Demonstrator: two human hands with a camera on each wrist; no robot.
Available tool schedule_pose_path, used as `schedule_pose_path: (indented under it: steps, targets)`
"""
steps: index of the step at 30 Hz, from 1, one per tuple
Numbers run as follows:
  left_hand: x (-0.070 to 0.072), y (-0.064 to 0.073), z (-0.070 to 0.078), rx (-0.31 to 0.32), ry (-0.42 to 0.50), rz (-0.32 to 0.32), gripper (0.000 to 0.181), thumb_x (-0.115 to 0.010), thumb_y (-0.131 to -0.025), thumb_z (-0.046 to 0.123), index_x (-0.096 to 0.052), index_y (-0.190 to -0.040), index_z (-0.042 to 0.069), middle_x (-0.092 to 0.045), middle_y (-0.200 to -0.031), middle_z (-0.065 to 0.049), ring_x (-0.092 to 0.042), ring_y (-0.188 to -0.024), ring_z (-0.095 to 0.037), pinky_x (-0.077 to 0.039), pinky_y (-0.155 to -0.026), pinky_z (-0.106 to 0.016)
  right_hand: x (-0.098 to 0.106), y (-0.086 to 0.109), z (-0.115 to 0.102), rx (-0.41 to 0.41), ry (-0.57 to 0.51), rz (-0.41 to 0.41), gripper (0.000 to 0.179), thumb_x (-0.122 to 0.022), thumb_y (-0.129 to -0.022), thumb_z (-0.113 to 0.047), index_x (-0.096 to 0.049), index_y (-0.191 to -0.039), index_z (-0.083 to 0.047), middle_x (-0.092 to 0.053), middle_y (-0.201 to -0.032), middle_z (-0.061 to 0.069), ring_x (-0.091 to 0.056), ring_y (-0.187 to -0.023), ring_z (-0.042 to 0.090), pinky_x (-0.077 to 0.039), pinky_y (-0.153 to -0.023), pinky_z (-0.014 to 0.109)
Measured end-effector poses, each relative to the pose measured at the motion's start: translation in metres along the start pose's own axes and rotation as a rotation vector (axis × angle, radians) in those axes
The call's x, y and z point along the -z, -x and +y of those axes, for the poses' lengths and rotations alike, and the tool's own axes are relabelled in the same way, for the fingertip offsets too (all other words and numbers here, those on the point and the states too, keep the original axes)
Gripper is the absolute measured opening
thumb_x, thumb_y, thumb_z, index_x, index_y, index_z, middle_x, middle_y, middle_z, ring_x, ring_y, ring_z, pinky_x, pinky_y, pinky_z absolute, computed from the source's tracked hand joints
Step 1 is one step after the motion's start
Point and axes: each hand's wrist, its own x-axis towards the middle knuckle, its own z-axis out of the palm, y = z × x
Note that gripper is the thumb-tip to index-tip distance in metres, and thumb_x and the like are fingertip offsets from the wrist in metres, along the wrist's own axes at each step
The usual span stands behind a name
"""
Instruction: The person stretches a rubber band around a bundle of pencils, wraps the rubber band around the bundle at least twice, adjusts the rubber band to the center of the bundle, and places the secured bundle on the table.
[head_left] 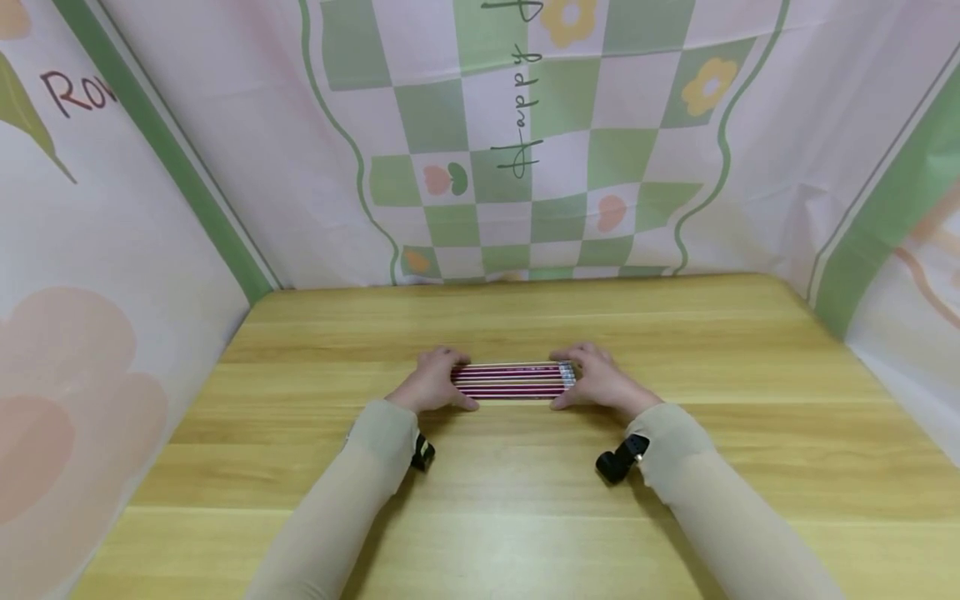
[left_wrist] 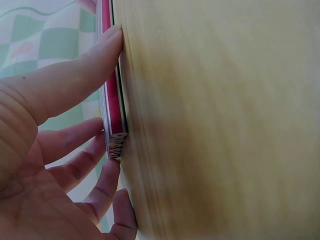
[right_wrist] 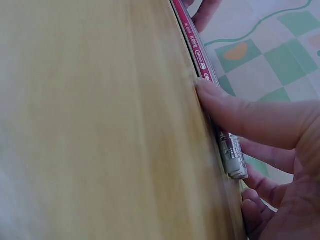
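A flat row of several dark red and white striped pencils lies sideways on the wooden table. My left hand holds the row's left end, thumb along the near side and fingers at the far side and end. The left wrist view shows blunt, unsharpened pencil ends beside those fingertips. Gripping the opposite end is my right hand, its thumb pressed to the near pencil. Silver ferrules with whitish erasers stick out past that thumb in the right wrist view.
The wooden tabletop spreads around both forearms. A checkered, flowered curtain hangs behind its far edge, with printed cloth on the left too. Black wrist cameras hang below the sleeves.
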Motion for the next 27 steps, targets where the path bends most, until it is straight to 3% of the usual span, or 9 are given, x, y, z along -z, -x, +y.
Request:
schedule_pose_path:
  steps: [17,27]
  targets:
    - [0.0000,-0.0013,-0.0008,-0.017,-0.018,0.003,0.072,-0.089,-0.074,0.026,-0.057,-0.136,0.006,-0.049,-0.142,-0.015,-0.039,-0.132,-0.037,-0.039,-0.116,-0.051,-0.0029,-0.0006,-0.0007,-0.004,-0.004,0.040,0.075,-0.091,-0.069,-0.019,-0.058,-0.134,-0.001,-0.048,-0.134,0.024,-0.038,-0.124,0.043,-0.036,-0.107,0.062]
    - [0.0015,-0.0019,-0.0002,-0.011,0.000,-0.008,0.063,-0.085,-0.078,0.024,-0.060,-0.133,0.006,-0.050,-0.142,-0.014,-0.038,-0.134,-0.037,-0.035,-0.119,-0.051,-0.0031,-0.0016,-0.0019,-0.037,-0.089,0.039,0.062,-0.090,-0.069,-0.015,-0.065,-0.124,-0.003,-0.049,-0.133,0.022,-0.036,-0.125,0.041,-0.032,-0.109,0.059]
